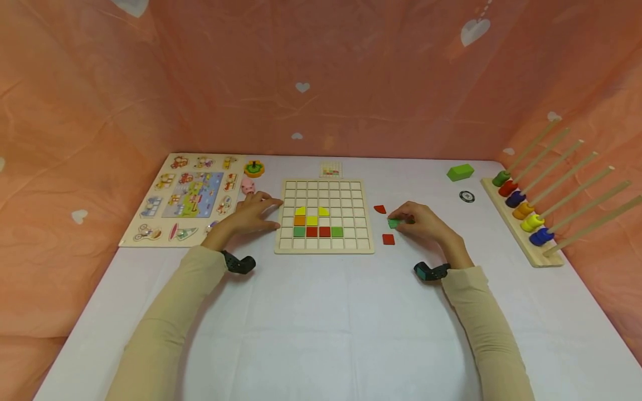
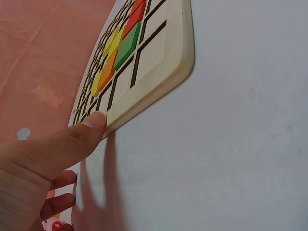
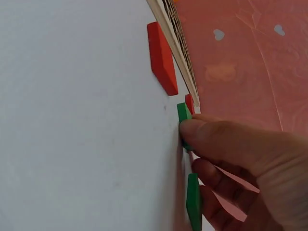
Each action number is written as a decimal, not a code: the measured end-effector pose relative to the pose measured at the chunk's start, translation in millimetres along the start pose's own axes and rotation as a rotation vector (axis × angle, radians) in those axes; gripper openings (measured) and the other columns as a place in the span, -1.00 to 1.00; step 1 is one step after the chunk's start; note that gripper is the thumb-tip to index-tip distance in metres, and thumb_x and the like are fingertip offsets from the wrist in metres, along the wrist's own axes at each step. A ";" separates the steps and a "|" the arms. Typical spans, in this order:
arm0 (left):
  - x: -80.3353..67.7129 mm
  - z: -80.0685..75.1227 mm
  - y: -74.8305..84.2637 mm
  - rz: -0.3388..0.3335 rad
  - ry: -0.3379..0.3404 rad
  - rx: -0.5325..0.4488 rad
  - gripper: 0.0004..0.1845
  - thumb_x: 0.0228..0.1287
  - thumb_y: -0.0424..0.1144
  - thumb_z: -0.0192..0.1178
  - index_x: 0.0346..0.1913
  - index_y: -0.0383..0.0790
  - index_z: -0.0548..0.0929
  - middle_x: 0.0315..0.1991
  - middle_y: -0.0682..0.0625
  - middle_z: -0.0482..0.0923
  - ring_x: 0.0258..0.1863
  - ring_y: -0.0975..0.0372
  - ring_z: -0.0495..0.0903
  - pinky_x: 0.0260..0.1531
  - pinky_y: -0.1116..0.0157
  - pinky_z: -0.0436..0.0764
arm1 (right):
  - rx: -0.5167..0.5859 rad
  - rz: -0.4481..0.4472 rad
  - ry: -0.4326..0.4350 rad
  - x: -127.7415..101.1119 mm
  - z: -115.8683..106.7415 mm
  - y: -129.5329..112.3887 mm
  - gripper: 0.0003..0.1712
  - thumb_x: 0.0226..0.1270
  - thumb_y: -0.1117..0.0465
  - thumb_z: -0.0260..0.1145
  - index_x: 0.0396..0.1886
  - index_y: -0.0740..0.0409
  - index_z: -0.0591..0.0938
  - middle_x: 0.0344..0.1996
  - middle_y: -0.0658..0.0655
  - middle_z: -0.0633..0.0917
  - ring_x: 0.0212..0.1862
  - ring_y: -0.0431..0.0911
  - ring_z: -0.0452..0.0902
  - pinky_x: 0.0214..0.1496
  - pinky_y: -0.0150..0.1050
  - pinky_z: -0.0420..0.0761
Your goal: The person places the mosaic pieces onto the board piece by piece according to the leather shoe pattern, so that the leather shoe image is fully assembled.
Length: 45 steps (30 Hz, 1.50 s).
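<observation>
The left hand [image 1: 253, 214] lies with fingers straight against the left edge of the grid board [image 1: 324, 216], the thumb [image 2: 91, 126] touching its rim; it steadies the board and holds nothing. The right hand [image 1: 423, 221] sits on the table [image 1: 321, 323] just right of the board and pinches a green tile [image 1: 394, 223] between thumb [image 3: 202, 131] and curled fingers, the tile tipped up on edge against the cloth. A second green tile [image 3: 194, 202] shows under the fingers in the right wrist view. A red square [image 1: 388, 239] lies just in front of that hand, and a red wedge [image 1: 380, 209] lies between hand and board, both loose on the table.

On the board, yellow, orange, red and green tiles fill a few cells in the lower middle rows.

To do this pick-up well, I judge the pinch should close on the tile's two flat faces, not its corners, and lift straight up so the neighbouring green tile is not dragged along. The left hand should keep the board from sliding.

Further off stand a picture puzzle [image 1: 188, 195], a peg rack [image 1: 526, 214] with coloured rings and a green block [image 1: 460, 172].
</observation>
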<state>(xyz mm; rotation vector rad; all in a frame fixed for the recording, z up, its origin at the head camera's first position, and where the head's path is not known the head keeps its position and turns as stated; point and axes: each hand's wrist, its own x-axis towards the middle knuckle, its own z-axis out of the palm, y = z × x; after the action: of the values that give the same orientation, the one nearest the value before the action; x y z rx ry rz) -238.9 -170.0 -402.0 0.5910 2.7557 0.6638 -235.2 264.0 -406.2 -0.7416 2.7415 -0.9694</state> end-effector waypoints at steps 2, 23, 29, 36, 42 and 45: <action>0.4 0.2 -0.2 0.003 0.001 0.003 -0.32 0.14 -0.07 0.29 0.33 -0.11 0.34 0.24 -0.24 0.18 0.23 -0.11 0.06 0.13 -0.17 0.07 | -0.002 0.011 0.014 0.1 0.6 -0.4 -0.67 0.10 0.41 0.35 -0.08 0.30 0.64 -0.15 0.21 0.61 -0.10 0.04 0.48 0.01 -0.03 0.47; 0.4 0.3 0.3 -0.009 -0.001 -0.001 -0.32 0.14 -0.07 0.29 0.32 -0.11 0.35 0.24 -0.22 0.18 0.22 -0.10 0.06 0.12 -0.16 0.07 | 0.132 -0.212 0.010 23.8 37.2 -42.8 -0.68 0.12 0.33 0.38 -0.10 0.29 0.62 -0.18 0.18 0.61 -0.13 0.01 0.48 -0.04 -0.09 0.48; 1.1 0.4 0.0 -0.006 0.004 0.005 -0.32 0.14 -0.07 0.29 0.33 -0.11 0.34 0.24 -0.23 0.18 0.22 -0.10 0.07 0.12 -0.16 0.07 | 0.115 -0.280 -0.024 31.2 48.3 -51.3 -0.84 0.10 0.30 0.41 -0.28 0.19 0.68 -0.30 0.05 0.64 -0.22 -0.09 0.45 -0.14 -0.24 0.39; 0.5 0.5 0.3 -0.009 0.002 0.001 -0.32 0.14 -0.06 0.30 0.32 -0.10 0.35 0.23 -0.22 0.18 0.22 -0.09 0.06 0.12 -0.15 0.07 | 0.079 -0.276 -0.034 36.5 54.8 -55.9 -0.94 0.10 0.28 0.41 -0.40 0.14 0.72 -0.34 0.00 0.65 -0.19 -0.14 0.49 -0.12 -0.24 0.44; 0.6 0.3 0.7 -0.009 0.002 -0.001 -0.32 0.13 -0.07 0.30 0.32 -0.11 0.35 0.23 -0.22 0.18 0.22 -0.09 0.06 0.12 -0.15 0.07 | 0.075 -0.249 -0.043 36.4 54.6 -57.3 -0.91 0.11 0.28 0.40 -0.35 0.14 0.73 -0.30 0.00 0.65 -0.18 -0.14 0.48 -0.16 -0.24 0.45; 0.6 0.0 1.2 -0.012 0.002 -0.004 -0.32 0.13 -0.07 0.30 0.32 -0.11 0.36 0.22 -0.22 0.18 0.21 -0.09 0.07 0.12 -0.15 0.07 | 0.071 -0.250 -0.045 36.5 54.5 -57.4 -0.91 0.11 0.28 0.40 -0.34 0.15 0.72 -0.31 0.01 0.64 -0.21 -0.14 0.47 -0.19 -0.24 0.44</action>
<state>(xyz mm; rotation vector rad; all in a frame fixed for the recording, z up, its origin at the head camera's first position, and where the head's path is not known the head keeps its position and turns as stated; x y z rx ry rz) -239.0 -168.8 -401.5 0.5732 2.7575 0.6673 -228.0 177.3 -412.1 -1.0992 2.6044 -1.0757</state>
